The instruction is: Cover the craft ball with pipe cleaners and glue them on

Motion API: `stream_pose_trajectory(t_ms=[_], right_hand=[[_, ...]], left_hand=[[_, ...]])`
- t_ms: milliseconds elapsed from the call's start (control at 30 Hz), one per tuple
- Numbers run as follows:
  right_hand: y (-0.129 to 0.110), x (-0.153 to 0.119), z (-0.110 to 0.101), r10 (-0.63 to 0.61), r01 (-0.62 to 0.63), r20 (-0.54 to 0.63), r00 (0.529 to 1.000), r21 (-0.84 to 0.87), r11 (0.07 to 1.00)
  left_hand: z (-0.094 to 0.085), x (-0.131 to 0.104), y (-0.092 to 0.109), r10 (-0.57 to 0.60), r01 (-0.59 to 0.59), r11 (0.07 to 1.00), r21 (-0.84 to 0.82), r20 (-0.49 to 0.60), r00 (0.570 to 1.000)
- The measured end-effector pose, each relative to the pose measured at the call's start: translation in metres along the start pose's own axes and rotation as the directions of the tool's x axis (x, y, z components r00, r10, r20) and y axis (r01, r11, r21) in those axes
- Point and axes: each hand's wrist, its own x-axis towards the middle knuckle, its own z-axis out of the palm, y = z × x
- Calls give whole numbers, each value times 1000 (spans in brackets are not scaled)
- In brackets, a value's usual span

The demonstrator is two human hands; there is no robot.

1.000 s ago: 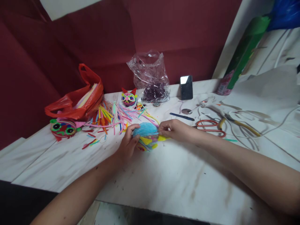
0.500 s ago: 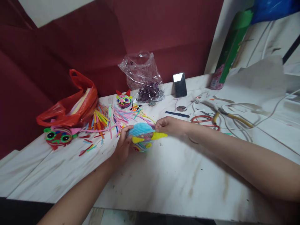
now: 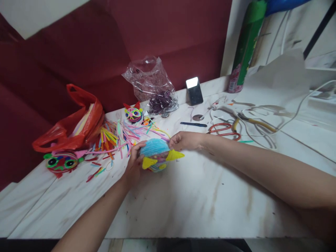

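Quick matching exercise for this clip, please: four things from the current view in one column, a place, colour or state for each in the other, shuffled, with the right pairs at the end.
Column one
1. Round craft piece
2. Phone
3. Clear plastic bag
4. Scissors

Column two
a. Orange-red loop handles
b. Dark purple material showing inside
c. Held by the left hand, light blue on top with yellow points
d. Propped up, with a bright reflection across its upper part

Right pairs
1-c
2-d
3-b
4-a
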Motion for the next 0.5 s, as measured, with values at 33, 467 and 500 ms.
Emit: stream_pose_trajectory(t_ms=[33,467,500], right_hand=[[2,1,0,-3,3,-2,1000,3,1000],[13,4,10,-71,72,-30,997,32,997],[14,4,11,-77,78,-28,997,34,996]], left_hand=[[0,1,0,-12,11,1000,-19,-3,1000],[-6,9,-15,-41,31,981,-189,-46,998],[-6,9,-15,-45,35,979,-202,-43,998]])
